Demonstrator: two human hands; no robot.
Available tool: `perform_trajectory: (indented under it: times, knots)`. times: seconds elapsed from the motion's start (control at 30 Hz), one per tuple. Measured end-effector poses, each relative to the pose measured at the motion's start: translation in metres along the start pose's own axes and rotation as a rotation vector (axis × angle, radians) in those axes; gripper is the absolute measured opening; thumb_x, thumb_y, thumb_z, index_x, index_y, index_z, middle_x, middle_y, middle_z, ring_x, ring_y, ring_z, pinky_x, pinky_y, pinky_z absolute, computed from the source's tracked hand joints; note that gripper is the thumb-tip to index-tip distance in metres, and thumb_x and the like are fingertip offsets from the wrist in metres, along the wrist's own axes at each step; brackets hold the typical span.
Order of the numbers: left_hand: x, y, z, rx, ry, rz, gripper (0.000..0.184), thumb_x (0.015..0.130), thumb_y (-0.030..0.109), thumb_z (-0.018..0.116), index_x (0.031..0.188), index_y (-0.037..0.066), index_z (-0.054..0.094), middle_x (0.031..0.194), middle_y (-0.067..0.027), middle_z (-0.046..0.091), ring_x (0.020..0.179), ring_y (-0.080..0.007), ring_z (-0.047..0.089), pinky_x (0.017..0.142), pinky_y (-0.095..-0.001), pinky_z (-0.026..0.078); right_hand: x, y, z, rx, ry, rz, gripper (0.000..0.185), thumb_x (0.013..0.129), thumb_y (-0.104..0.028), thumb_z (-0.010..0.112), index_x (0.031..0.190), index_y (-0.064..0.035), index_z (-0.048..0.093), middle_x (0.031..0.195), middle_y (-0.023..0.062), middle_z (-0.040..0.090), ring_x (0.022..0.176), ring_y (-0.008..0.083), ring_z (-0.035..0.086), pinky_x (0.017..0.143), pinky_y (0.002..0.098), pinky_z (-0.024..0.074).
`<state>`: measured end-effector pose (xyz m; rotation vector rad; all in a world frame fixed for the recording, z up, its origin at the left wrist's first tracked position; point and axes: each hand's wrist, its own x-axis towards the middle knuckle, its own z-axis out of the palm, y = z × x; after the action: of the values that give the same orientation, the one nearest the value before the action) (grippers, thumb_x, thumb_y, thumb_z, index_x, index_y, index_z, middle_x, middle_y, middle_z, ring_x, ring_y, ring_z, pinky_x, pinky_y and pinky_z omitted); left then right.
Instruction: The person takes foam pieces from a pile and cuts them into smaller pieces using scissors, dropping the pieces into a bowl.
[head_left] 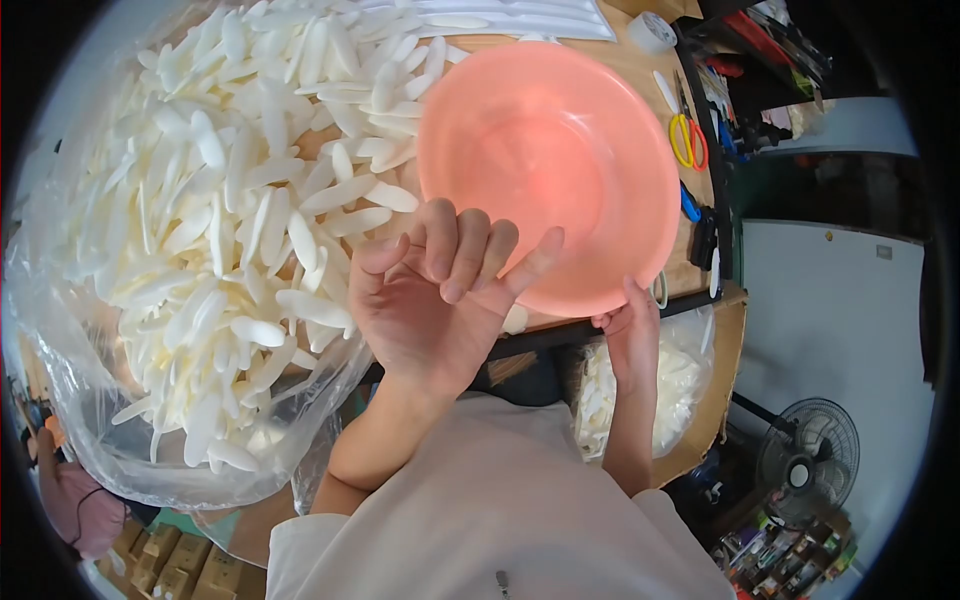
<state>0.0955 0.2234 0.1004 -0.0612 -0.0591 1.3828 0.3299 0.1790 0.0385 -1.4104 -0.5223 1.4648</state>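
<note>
A pink plastic basin (640, 150) rests on the wooden table, with nothing inside it. My left hand (435, 290) is raised in front of its near left side, palm turned up toward me. Its middle fingers are loosely curled, the outer digits stick out, and no object is in it. At the basin's near right rim, my right hand (632, 335) pinches the edge. To the left lies a large heap of white, flat, elongated pieces (265, 215), partly on a clear plastic bag (75, 390).
Scissors with yellow and red handles (688, 140), a tape roll (652, 32) and a black-and-blue tool (703, 235) lie along the table's right side. Below stands a cardboard box (732, 350) holding bagged white pieces. A fan (808, 460) is at right; another person (85, 505) is at lower left.
</note>
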Motion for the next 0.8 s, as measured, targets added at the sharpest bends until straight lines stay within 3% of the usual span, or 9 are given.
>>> perform_trajectory:
  times: [0.07,0.23,0.27,0.33,0.57,0.67,0.73,0.77,0.8]
  knots:
    - [-0.001,0.004,-0.001,0.027,-0.007,0.017,0.031,0.086,0.029,0.047,0.064,0.009,0.038,0.059,-0.0025,0.037,0.065,-0.0174,0.04,0.11,-0.0568,0.032,0.013,0.003,-0.007,0.037,-0.022,-0.044,0.028,0.1,-0.025,0.049,0.117,-0.0029,0.051,0.088,0.0055,0.064,0.069,0.0123,0.06,0.055,0.0255,0.0461]
    - [-0.003,0.007,0.001,0.06,-0.072,0.003,0.027,0.085,0.026,0.047,0.067,0.008,0.04,0.061,-0.0037,0.04,0.066,-0.0175,0.039,0.103,-0.0527,0.041,0.02,-0.007,0.007,0.067,0.181,-0.134,0.03,0.098,-0.023,0.053,0.121,-0.0027,0.053,0.112,0.0078,0.063,0.095,0.0158,0.064,0.077,0.0308,0.052]
    - [-0.003,0.007,0.001,0.062,-0.074,0.003,0.027,0.085,0.026,0.047,0.067,0.008,0.04,0.061,-0.0037,0.04,0.066,-0.0175,0.039,0.103,-0.0527,0.041,0.021,-0.006,0.005,0.068,0.18,-0.135,0.03,0.098,-0.023,0.053,0.121,-0.0027,0.053,0.112,0.0078,0.063,0.095,0.0158,0.064,0.077,0.0308,0.052]
    - [-0.003,0.006,0.0,0.067,-0.091,0.0,0.026,0.085,0.026,0.047,0.067,0.008,0.041,0.061,-0.0039,0.04,0.066,-0.0174,0.039,0.101,-0.0517,0.042,0.022,-0.005,-0.001,0.086,0.13,-0.134,0.035,0.098,-0.021,0.053,0.126,-0.0013,0.05,0.122,0.0093,0.059,0.109,0.0173,0.06,0.089,0.0326,0.0504]
    - [-0.005,0.001,0.0,0.078,-0.113,0.0,0.027,0.086,0.027,0.048,0.069,0.007,0.042,0.062,-0.0044,0.04,0.065,-0.0172,0.039,0.102,-0.0523,0.042,0.011,-0.012,-0.005,0.167,0.149,-0.197,0.042,0.097,-0.02,0.049,0.133,0.0023,0.046,0.132,0.011,0.056,0.12,0.0197,0.056,0.102,0.0359,0.0446]
    - [-0.007,0.002,0.002,0.141,-0.122,0.008,0.028,0.087,0.028,0.049,0.069,0.008,0.041,0.063,-0.0036,0.04,0.065,-0.017,0.039,0.097,-0.0459,0.044,0.006,-0.015,-0.015,0.166,0.225,-0.23,0.044,0.096,-0.02,0.05,0.133,0.0029,0.045,0.132,0.0111,0.055,0.121,0.02,0.055,0.103,0.0372,0.044]
    - [-0.009,0.004,0.009,0.445,-0.234,0.021,0.029,0.088,0.029,0.049,0.071,0.006,0.045,0.066,-0.0035,0.044,0.067,-0.0171,0.041,0.089,-0.0392,0.044,0.006,-0.016,-0.019,0.258,0.243,-0.302,0.041,0.096,-0.017,0.051,0.131,0.0037,0.047,0.126,0.0116,0.058,0.117,0.02,0.057,0.099,0.0363,0.0452]
    - [-0.013,0.002,0.018,0.448,-0.241,0.022,0.029,0.088,0.029,0.049,0.071,0.006,0.045,0.066,-0.0035,0.044,0.067,-0.0171,0.041,0.089,-0.0392,0.044,0.006,-0.017,-0.018,0.262,0.239,-0.307,0.041,0.096,-0.017,0.051,0.131,0.0037,0.047,0.126,0.0116,0.058,0.117,0.02,0.057,0.099,0.0363,0.0452]
    - [-0.019,-0.001,0.035,0.616,-0.274,0.001,0.027,0.089,0.028,0.05,0.073,0.006,0.048,0.068,-0.0034,0.045,0.065,-0.0175,0.042,0.08,-0.0362,0.043,0.006,-0.017,-0.018,0.274,0.269,-0.3,0.04,0.096,-0.018,0.05,0.13,0.0037,0.048,0.126,0.0116,0.059,0.116,0.0202,0.058,0.098,0.0361,0.0461]
